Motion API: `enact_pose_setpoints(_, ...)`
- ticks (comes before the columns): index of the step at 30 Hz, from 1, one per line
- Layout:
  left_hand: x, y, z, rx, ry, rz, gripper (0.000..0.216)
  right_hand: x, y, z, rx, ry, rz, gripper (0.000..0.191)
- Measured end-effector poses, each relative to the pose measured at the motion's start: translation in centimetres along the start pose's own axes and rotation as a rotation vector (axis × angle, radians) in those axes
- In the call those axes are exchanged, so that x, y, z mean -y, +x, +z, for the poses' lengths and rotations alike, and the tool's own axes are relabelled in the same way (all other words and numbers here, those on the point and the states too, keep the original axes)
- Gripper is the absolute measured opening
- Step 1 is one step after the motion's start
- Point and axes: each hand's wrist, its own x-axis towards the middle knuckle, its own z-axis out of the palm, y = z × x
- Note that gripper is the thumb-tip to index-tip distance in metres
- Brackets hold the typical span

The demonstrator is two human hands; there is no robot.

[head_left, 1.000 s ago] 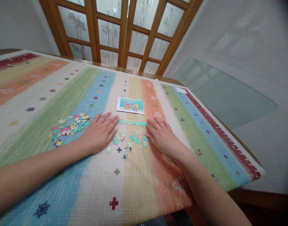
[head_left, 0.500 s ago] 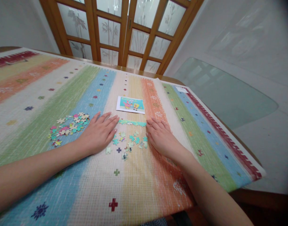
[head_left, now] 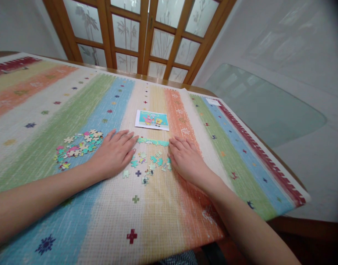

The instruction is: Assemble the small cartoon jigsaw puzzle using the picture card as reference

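A narrow strip of joined jigsaw pieces (head_left: 153, 142), mostly turquoise, lies across the table between my hands. My left hand (head_left: 115, 151) rests palm down at its left end, fingers stretched out and fingertips touching or very near it. At the right end my right hand (head_left: 185, 156) lies flat, its fingertips against the strip's edge. Just below the strip are several loose puzzle pieces (head_left: 157, 159), some turquoise, some pale. Beyond it sits a printed reference picture (head_left: 152, 120) with a pink and a yellow cartoon figure on turquoise.
Left of my left hand is a heap of mixed puzzle pieces (head_left: 79, 146). A striped tablecloth (head_left: 113, 224) covers the table. Wooden doors with frosted panes (head_left: 127, 33) stand behind the far edge, and a pale wall (head_left: 290, 48) is on the right.
The whole view has shifted slightly, so everything sits a little higher and to the left. My right hand has moved slightly left against the strip; my left hand stays at its end.
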Motion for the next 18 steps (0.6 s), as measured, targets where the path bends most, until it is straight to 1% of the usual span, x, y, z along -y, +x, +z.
enact_pose_setpoints(4, 0.2, 0.0, 0.1, -0.002, 0.016, 0.012, 0.05, -0.5, 0.0, -0.7, -0.031, 0.007, -0.003, 0.041)
enact_pose_setpoints(8, 0.2, -0.1, 0.2, -0.008, 0.007, 0.017, 0.049, -1.6, 0.2, -1.9, -0.069, 0.063, 0.015, 0.032)
enact_pose_setpoints(13, 0.4, -0.1, 0.5, -0.037, -0.024, 0.019, 0.047, -2.9, 0.3, -3.1, 0.001, 0.121, 0.038, 0.019)
enact_pose_setpoints(18, 0.8, 0.0, 0.8, -0.052, -0.108, 0.05, 0.046, -3.5, -0.1, -3.9, 0.102, 0.233, -0.009, 0.02)
